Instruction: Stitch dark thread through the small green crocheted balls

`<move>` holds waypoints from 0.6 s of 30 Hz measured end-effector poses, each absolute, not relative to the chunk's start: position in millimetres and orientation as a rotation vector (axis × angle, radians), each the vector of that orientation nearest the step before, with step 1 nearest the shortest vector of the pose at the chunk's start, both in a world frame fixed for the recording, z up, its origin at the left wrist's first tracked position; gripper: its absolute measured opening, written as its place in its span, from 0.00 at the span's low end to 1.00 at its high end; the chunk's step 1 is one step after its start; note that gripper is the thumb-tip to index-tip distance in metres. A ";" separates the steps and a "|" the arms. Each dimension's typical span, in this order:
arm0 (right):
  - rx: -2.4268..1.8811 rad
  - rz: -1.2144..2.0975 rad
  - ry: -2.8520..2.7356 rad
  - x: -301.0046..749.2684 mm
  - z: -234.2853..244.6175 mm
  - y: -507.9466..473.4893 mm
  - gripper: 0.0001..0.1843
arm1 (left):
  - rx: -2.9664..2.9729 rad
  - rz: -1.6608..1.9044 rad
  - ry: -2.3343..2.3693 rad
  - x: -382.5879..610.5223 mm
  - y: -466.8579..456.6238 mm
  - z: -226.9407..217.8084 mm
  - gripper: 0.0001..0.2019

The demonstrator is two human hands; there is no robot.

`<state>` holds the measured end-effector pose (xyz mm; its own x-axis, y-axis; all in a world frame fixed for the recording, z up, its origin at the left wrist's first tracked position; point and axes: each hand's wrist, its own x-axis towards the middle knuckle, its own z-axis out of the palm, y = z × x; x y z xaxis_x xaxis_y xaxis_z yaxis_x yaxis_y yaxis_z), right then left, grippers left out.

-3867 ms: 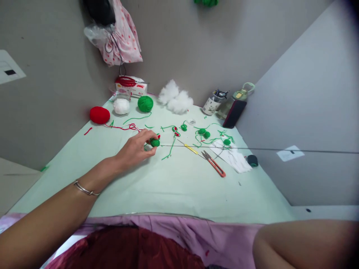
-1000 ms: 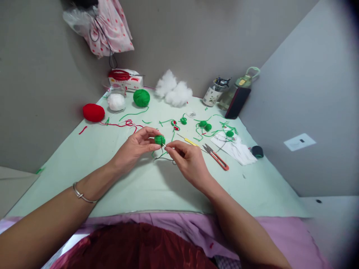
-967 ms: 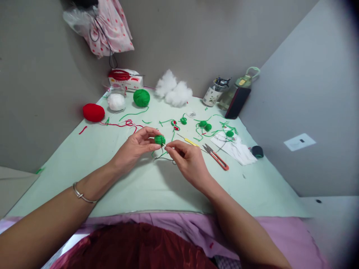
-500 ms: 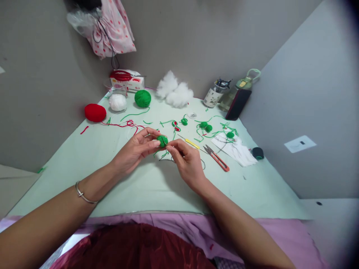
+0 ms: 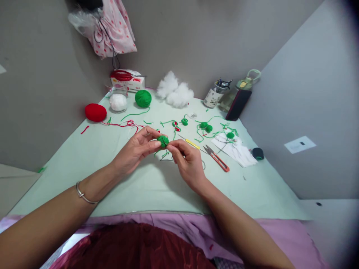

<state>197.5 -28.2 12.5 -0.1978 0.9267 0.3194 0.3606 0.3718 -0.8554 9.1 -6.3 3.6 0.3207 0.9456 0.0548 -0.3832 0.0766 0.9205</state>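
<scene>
My left hand (image 5: 134,149) pinches a small green crocheted ball (image 5: 163,141) between thumb and fingers, just above the pale green table cover (image 5: 140,186). My right hand (image 5: 187,160) is closed in a pinch right against the ball's right side; a needle was between these fingers a second ago and is hidden now. A dark thread (image 5: 168,160) loops on the cover beneath the hands, and green yarn tails hang from the ball.
Red-handled snips (image 5: 217,158) and a yellow-handled hook (image 5: 192,143) lie right of my hands. Small green balls (image 5: 206,127) and yarn scraps sit beyond. Red (image 5: 95,112), white (image 5: 118,102) and green (image 5: 143,98) yarn balls, stuffing (image 5: 174,93), a jar (image 5: 213,98) and a phone (image 5: 238,104) line the back.
My right hand came in from the right, where it held a thread stretched taut, and closed up against the green ball. The needle tip seen a second ago is hidden now.
</scene>
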 end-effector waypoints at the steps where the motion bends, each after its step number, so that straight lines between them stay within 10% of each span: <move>1: -1.140 0.805 -1.754 198.1 12.6 -28.3 0.15 | 1.042 1.122 0.682 9.1 -6.2 3.9 0.08; 18: -1.088 0.917 -1.751 201.1 17.7 -28.2 0.13 | 1.006 1.099 0.634 7.2 -5.7 2.4 0.07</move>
<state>201.1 -28.2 17.7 -0.2534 0.9257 0.2810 0.2967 0.3509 -0.8882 7.2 -5.7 2.4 0.3562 0.9330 0.0516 -0.4232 0.1119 0.8991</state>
